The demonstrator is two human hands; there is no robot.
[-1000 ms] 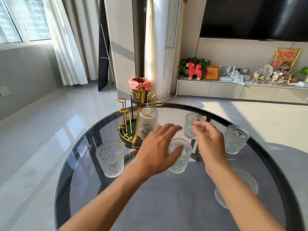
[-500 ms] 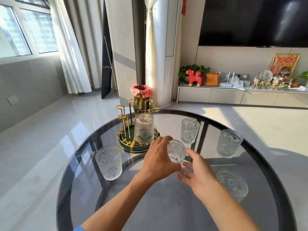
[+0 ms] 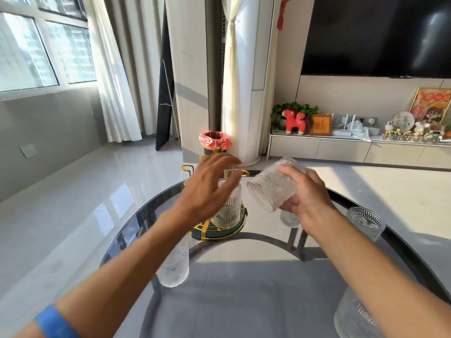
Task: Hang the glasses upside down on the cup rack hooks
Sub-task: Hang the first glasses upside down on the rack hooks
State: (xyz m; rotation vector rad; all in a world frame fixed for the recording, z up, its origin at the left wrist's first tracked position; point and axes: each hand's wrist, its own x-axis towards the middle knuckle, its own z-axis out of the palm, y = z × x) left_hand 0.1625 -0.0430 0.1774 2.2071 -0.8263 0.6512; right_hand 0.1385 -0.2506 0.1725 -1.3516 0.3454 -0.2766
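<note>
The right hand (image 3: pixel 306 201) grips a ribbed clear glass (image 3: pixel 273 189) in the air above the round dark glass table (image 3: pixel 244 289), fingers wrapped around its side with the thumb over the base; the glass is tilted well over, its open mouth facing down and to the left, toward the cup rack (image 3: pixel 219 230). The left hand (image 3: pixel 207 191) is empty and spread open, fingers loosely extended, held in front of the rack and hiding much of it. The rack stands on the far part of the table: a dark green round base with a gold rim and gold hooks rising above the left hand's fingers. One glass already on the rack (image 3: pixel 227 208) sits upside down over a hook, just behind the left hand's palm and just left of the held glass, apart from it. Other glasses stand upright on the table: one under the left forearm (image 3: pixel 174 267), one at the right edge (image 3: pixel 366 222), one partly hidden below the right hand (image 3: pixel 289 218), and one at the near right, largely covered by the right forearm (image 3: pixel 353 315). A blue band (image 3: pixel 52 323) circles the left arm near the bottom edge of the view. Beyond the table a bin with a pink liner (image 3: pixel 215 142) stands on the floor.
</note>
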